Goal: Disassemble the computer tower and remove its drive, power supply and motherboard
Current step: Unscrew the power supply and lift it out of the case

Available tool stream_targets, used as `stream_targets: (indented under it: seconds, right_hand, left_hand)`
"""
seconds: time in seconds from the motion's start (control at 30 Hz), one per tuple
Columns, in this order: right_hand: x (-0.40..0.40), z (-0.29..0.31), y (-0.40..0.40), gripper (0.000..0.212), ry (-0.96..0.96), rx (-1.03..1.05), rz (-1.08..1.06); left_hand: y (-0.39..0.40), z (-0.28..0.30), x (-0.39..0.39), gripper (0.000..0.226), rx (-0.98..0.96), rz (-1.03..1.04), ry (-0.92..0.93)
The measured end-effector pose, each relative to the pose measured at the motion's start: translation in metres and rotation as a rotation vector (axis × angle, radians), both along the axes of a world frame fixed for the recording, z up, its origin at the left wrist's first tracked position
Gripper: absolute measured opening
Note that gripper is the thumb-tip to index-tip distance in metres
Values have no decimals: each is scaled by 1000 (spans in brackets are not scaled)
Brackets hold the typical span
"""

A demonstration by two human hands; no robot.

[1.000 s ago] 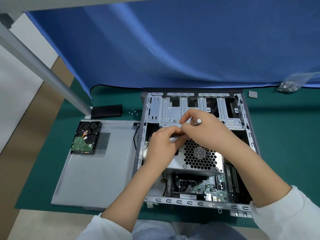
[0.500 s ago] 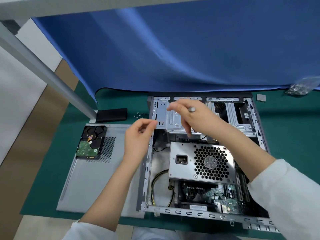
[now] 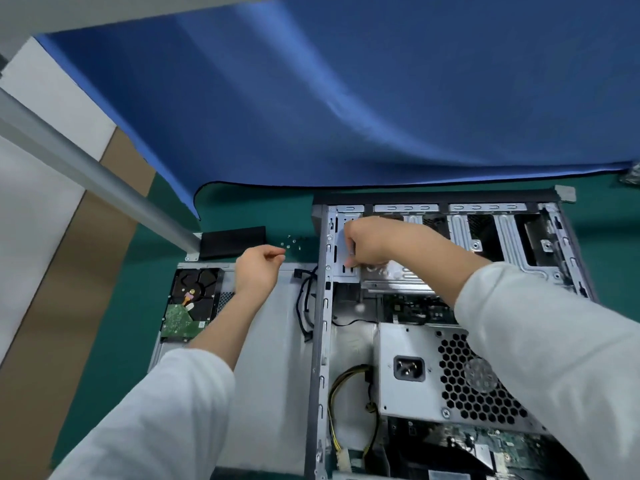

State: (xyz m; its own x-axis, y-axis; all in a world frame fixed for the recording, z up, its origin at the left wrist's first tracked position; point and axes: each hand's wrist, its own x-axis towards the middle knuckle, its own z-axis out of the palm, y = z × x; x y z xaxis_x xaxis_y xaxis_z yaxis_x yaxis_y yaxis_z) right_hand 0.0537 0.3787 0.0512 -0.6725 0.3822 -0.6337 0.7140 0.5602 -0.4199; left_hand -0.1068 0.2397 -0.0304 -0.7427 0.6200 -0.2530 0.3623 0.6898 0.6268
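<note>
The open computer tower (image 3: 322, 341) lies on its side on the green mat. Its silver power supply (image 3: 426, 403) sits loose inside, tilted over the motherboard (image 3: 491, 445). The removed hard drive (image 3: 188, 303) rests on the detached side panel (image 3: 273, 375) to the left. My left hand (image 3: 258, 270) is outside the case with thumb and finger pinched on what looks like a small screw, just beside a pile of loose screws (image 3: 293, 241). My right hand (image 3: 372, 244) is over the drive cage (image 3: 485, 237), closed around a screwdriver (image 3: 352, 252) that points down.
A black rectangular part (image 3: 232, 241) lies behind the side panel. A grey metal post (image 3: 97, 181) slants in from the left. A blue cloth (image 3: 346, 98) hangs behind the tower. Yellow and black cables (image 3: 334, 410) run along the case floor.
My left hand has left the power supply and moved left, out of the case, to the screw pile. My right hand has lifted away with the screwdriver toward the drive cage. My head has moved closer.
</note>
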Motion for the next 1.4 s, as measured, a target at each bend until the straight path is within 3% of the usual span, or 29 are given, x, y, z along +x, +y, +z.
stream_targets:
  seconds: [0.1,0.37,0.67,0.93,1.03,1.17,1.4]
  right_hand:
    - [2,0,0,12,-3,-11,-1]
    - [5,-5,1,22,36,-48,-45]
    - [9,-12,2,25,100,-58,-70]
    - [32,-16,-9,19,329,35,-75]
    - [46,-5,-18,7,416,-8,-86]
    - [74,15,-36,15,620,-64,-341]
    - [134,26,-87,16,1029,-406,-695]
  left_hand:
    - [18,-16,-10,17,-108,-33,59]
    - [46,-49,-7,25,-380,-152,264]
    - [51,-53,-6,26,-353,-90,261]
    - [3,-21,15,13,-19,-65,199]
    - [-12,5,30,10,107,-94,141]
    - [-22,48,57,7,268,-82,122]
    - [-38,92,151,8,448,-191,-64]
